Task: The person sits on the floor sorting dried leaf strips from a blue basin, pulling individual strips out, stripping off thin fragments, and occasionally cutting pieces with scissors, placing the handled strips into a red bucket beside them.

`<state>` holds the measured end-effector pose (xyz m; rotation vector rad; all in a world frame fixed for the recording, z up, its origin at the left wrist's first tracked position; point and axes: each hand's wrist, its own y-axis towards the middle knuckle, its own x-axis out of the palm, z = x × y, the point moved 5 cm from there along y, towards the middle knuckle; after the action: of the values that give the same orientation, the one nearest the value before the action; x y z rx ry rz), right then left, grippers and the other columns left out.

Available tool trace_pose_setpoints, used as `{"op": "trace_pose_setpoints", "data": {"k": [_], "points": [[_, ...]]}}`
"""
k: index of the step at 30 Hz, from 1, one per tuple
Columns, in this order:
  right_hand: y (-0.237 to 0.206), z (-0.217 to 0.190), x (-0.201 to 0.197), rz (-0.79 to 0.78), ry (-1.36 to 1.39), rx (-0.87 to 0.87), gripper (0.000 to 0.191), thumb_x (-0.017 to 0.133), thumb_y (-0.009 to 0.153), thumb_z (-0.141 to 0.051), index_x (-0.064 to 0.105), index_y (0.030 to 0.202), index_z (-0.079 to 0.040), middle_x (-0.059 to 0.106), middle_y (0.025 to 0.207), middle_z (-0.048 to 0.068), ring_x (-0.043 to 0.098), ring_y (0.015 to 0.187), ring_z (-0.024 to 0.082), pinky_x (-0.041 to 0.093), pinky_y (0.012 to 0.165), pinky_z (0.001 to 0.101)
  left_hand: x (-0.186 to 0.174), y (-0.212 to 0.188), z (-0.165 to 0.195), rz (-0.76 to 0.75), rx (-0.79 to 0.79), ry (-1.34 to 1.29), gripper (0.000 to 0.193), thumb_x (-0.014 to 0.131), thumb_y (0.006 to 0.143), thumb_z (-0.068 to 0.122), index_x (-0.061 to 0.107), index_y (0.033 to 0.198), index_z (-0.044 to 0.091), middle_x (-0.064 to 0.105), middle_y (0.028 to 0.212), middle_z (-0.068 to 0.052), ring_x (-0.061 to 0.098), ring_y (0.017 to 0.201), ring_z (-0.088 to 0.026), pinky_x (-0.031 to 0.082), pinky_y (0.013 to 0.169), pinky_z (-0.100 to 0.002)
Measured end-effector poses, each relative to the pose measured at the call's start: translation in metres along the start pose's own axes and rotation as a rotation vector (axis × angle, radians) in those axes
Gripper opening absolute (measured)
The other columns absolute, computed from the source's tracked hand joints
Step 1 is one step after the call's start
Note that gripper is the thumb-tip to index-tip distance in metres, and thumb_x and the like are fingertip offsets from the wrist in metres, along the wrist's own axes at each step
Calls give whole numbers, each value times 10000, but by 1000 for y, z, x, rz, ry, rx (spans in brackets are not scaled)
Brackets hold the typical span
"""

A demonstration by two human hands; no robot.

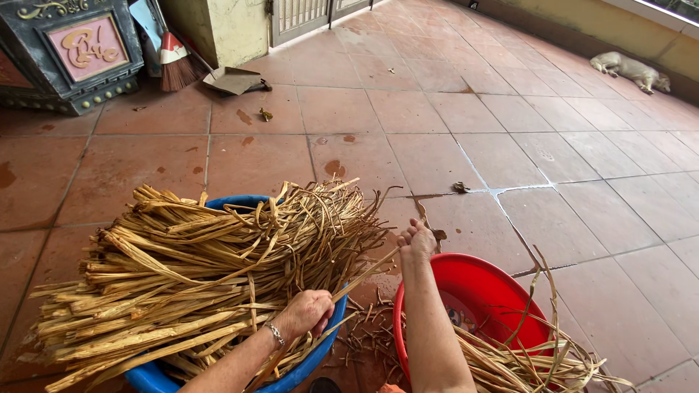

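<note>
a single long, pale-yellow dried plant strip (364, 275) is held between the two hands, stretched at a slant from low left to upper right. the left hand (304, 313), with a silver bracelet (275, 333) at the wrist, is seen from the back and rests on the heap; its fingers are curled shut around the lower part of the strip, seemingly so that this end is pinned while the rest is drawn out. the right hand (417, 241) is reached forward, away from the body, and its fingers are closed on the upper end of the same strip, which keeps it taut and apart from the others.

the strip lies just over the near right edge of a large heap of dried, straw-coloured fibrous strips (196, 269), piled crosswise on a round blue plastic basin (149, 378) so high that only parts of the rim are seen. the heap is kept on the left, within reach of the left hand.

just beside it on the right a round red plastic basin (480, 287) is set, under the right forearm, with a smaller bundle of thinner, curled strips (524, 356) hanging over its near edge. short brown scraps (371, 327) are scattered on the terracotta tiled floor (451, 109) between the two basins.

further off, a broom (178, 65) and a dustpan (231, 80) are left by the wall, and a pale dog (630, 69) is lying at the far right.
</note>
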<state>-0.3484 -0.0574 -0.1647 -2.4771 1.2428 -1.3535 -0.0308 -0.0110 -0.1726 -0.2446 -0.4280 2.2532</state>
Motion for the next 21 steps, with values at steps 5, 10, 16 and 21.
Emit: {"op": "trace_pose_setpoints", "data": {"k": [5,10,16,21], "points": [[26,-21,-39,111,30,-58,167,521,1002,-197,580,964,-46,343,573,-57,264,439,89,210,419,273,-6,-3,-21,-22,-15,44,323,462,986,186,595,717,68,574,537,-6,551,419,-98,477,405,-277],[46,-55,-82,239,55,-132,135,518,983,-169,586,952,-57,364,581,-50,270,437,105,228,424,287,-25,-17,-44,-41,22,246,360,494,998,229,621,688,95,577,509,6,532,398,-89,457,403,-260],[57,-64,-81,219,41,-176,104,547,1002,-150,575,963,-58,315,602,-60,248,448,95,197,433,294,-57,-8,-74,-73,-4,158,305,481,1008,238,629,774,110,586,580,17,530,441,-83,462,411,-261],[22,-7,21,-341,-102,-218,278,616,1069,-256,557,1125,10,695,1063,174,703,975,302,594,944,491,-98,5,-57,330,47,-237,292,503,1003,227,621,798,55,588,602,-42,548,501,-130,506,473,-322]]}}
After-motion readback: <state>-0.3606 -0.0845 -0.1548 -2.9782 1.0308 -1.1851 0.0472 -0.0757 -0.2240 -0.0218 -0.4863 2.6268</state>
